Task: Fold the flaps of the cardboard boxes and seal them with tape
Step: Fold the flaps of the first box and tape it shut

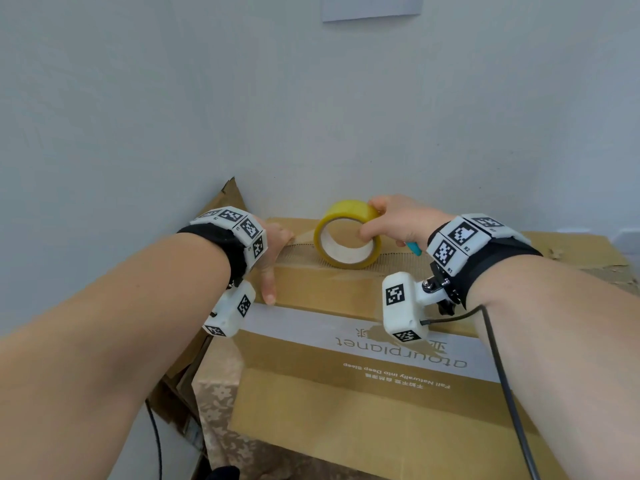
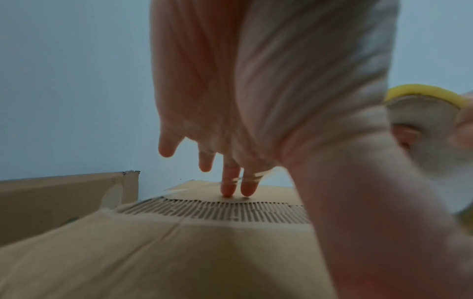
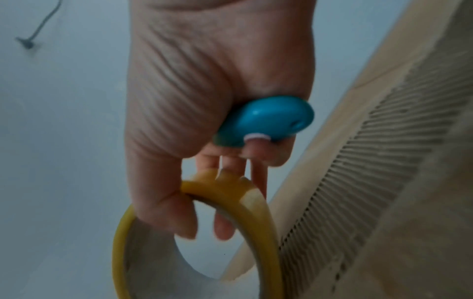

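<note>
The right hand (image 1: 398,221) pinches the yellow tape roll (image 1: 347,237) — thumb inside the core, fingers over the outer rim — and its last fingers also curl round a small blue tool (image 3: 266,121) against the palm. The roll looks light and stiff, best held through its core; the loose tape is likely thin and clingy. Below that grip the roll stands on edge on the cardboard box (image 1: 346,393), over a torn strip of bare ribbing along the seam. To the roll's left, the left hand (image 1: 273,244) lies open — fingertips (image 2: 227,190) pressing clear tape down at the seam. Its thumb rests on the near flap.
</note>
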`<action>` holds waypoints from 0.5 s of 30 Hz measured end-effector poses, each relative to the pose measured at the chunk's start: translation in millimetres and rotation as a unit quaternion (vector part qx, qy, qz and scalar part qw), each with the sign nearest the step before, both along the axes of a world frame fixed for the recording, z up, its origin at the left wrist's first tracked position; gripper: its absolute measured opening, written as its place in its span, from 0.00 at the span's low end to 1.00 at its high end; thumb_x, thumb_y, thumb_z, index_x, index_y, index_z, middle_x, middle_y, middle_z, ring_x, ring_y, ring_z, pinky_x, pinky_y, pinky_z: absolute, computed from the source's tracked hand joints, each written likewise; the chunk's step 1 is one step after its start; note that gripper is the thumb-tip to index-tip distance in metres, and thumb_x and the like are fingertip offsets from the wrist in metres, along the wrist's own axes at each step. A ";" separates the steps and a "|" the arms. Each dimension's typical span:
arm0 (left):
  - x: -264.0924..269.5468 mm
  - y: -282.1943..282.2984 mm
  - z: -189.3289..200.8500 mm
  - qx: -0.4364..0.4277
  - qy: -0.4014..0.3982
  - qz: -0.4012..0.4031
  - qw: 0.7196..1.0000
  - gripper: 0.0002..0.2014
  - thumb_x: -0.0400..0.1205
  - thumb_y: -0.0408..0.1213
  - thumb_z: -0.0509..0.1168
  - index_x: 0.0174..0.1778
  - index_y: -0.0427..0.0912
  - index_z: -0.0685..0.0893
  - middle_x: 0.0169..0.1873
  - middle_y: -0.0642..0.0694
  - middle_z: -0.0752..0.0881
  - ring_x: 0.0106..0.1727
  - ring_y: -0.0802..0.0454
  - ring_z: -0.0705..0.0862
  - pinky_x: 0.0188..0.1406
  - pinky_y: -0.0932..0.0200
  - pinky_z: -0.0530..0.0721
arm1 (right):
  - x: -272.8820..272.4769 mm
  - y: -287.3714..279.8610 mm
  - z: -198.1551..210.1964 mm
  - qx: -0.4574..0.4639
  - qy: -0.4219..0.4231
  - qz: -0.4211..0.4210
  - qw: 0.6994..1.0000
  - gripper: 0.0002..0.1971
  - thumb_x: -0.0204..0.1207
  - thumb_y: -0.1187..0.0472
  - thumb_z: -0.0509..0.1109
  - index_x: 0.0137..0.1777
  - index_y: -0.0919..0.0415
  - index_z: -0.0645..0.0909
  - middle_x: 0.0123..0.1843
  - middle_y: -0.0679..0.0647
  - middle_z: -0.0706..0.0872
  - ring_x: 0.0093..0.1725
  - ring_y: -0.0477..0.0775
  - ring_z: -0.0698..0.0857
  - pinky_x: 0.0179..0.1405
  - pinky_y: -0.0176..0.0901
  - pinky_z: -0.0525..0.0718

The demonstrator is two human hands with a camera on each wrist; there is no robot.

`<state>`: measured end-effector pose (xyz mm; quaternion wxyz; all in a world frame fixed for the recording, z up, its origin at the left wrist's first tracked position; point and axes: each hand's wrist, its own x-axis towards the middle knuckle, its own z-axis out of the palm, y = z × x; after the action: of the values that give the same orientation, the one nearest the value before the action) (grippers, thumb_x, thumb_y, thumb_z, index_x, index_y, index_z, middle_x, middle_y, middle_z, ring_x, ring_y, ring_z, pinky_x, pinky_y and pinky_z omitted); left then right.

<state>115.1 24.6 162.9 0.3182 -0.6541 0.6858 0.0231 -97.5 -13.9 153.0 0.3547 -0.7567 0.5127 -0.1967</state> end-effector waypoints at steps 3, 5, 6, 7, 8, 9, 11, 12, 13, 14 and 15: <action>-2.6 -4.5 -1.4 0.010 0.008 -0.013 1.000 0.68 0.44 0.63 0.83 0.79 0.46 0.59 0.70 0.50 0.71 0.71 0.46 0.72 0.70 0.42 0.74 | -3.0 -0.4 -5.0 0.029 -0.060 0.001 0.998 0.16 0.67 0.64 0.75 0.55 0.63 0.81 0.44 0.56 0.77 0.30 0.49 0.69 0.22 0.37 0.65; -3.8 -6.0 0.0 0.021 0.018 -0.013 1.000 0.68 0.44 0.62 0.83 0.79 0.48 0.58 0.71 0.52 0.71 0.72 0.47 0.72 0.71 0.43 0.73 | -3.5 -0.4 -6.1 0.048 -0.086 0.010 0.995 0.15 0.67 0.59 0.77 0.52 0.61 0.81 0.42 0.57 0.80 0.34 0.50 0.71 0.23 0.39 0.63; -4.1 -6.5 0.8 0.025 0.021 -0.014 0.999 0.68 0.44 0.62 0.83 0.79 0.48 0.58 0.71 0.52 0.71 0.72 0.47 0.73 0.71 0.43 0.73 | -3.0 0.0 -6.5 0.056 -0.099 0.013 0.993 0.14 0.68 0.53 0.77 0.50 0.58 0.81 0.40 0.56 0.82 0.36 0.50 0.72 0.24 0.39 0.63; -4.5 -6.8 1.3 0.027 0.022 -0.014 0.999 0.68 0.43 0.62 0.83 0.79 0.48 0.58 0.71 0.52 0.71 0.72 0.47 0.73 0.71 0.43 0.74 | -2.3 0.5 -6.7 0.060 -0.106 0.010 0.992 0.16 0.70 0.46 0.76 0.50 0.54 0.80 0.39 0.54 0.84 0.36 0.50 0.73 0.26 0.39 0.64; -4.3 -7.4 1.3 0.026 0.020 -0.014 0.999 0.69 0.43 0.62 0.83 0.80 0.49 0.58 0.71 0.52 0.71 0.72 0.47 0.72 0.71 0.43 0.74 | -1.9 1.2 -5.7 0.056 -0.106 0.000 0.993 0.19 0.72 0.40 0.72 0.53 0.52 0.79 0.41 0.51 0.83 0.36 0.50 0.73 0.27 0.39 0.65; -4.3 -7.6 1.0 0.025 0.015 -0.013 0.999 0.69 0.44 0.62 0.83 0.80 0.49 0.56 0.72 0.52 0.70 0.73 0.47 0.72 0.71 0.43 0.73 | -3.2 0.8 -4.5 0.042 -0.094 -0.012 0.995 0.21 0.74 0.37 0.67 0.57 0.52 0.79 0.42 0.49 0.80 0.36 0.50 0.74 0.27 0.40 0.68; -4.8 -7.5 0.8 0.022 0.005 -0.012 1.000 0.70 0.45 0.62 0.83 0.81 0.50 0.54 0.75 0.52 0.67 0.75 0.46 0.69 0.73 0.43 0.72 | -10.4 -2.2 -0.4 -0.007 -0.048 -0.031 0.998 0.23 0.78 0.37 0.62 0.56 0.57 0.82 0.41 0.52 0.80 0.37 0.53 0.77 0.26 0.39 0.70; -5.1 -7.8 1.0 0.021 0.006 -0.011 1.000 0.70 0.46 0.62 0.83 0.81 0.50 0.53 0.76 0.52 0.66 0.76 0.46 0.69 0.73 0.43 0.71 | -14.8 -3.6 2.8 -0.026 -0.025 -0.032 0.999 0.24 0.79 0.39 0.62 0.53 0.61 0.83 0.40 0.55 0.80 0.37 0.55 0.77 0.25 0.39 0.70; -5.3 -8.0 1.3 0.021 0.007 -0.010 1.000 0.69 0.46 0.61 0.83 0.81 0.50 0.53 0.76 0.52 0.66 0.76 0.47 0.69 0.73 0.43 0.71 | -17.7 -5.0 6.1 -0.039 -0.005 -0.026 0.999 0.25 0.79 0.40 0.63 0.52 0.64 0.84 0.38 0.57 0.80 0.36 0.56 0.77 0.24 0.39 0.69; -5.5 -8.3 1.4 0.020 0.007 -0.011 1.000 0.69 0.47 0.60 0.84 0.81 0.50 0.53 0.76 0.52 0.66 0.76 0.47 0.69 0.73 0.44 0.71 | -18.6 -4.9 9.8 -0.049 0.019 -0.018 0.998 0.25 0.78 0.41 0.64 0.52 0.66 0.84 0.36 0.56 0.79 0.34 0.56 0.77 0.23 0.38 0.68; -5.4 -8.4 1.2 0.019 0.004 -0.013 1.000 0.68 0.48 0.60 0.84 0.82 0.50 0.53 0.77 0.52 0.66 0.76 0.47 0.69 0.73 0.44 0.70 | -17.6 -4.9 13.2 -0.058 0.047 -0.009 0.997 0.25 0.78 0.41 0.64 0.50 0.65 0.85 0.33 0.54 0.79 0.32 0.54 0.77 0.23 0.38 0.68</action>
<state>109.7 16.2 164.1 0.3282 -0.6388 0.6951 0.0345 -115.0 -18.8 166.2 0.2836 -0.7800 0.5232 -0.1935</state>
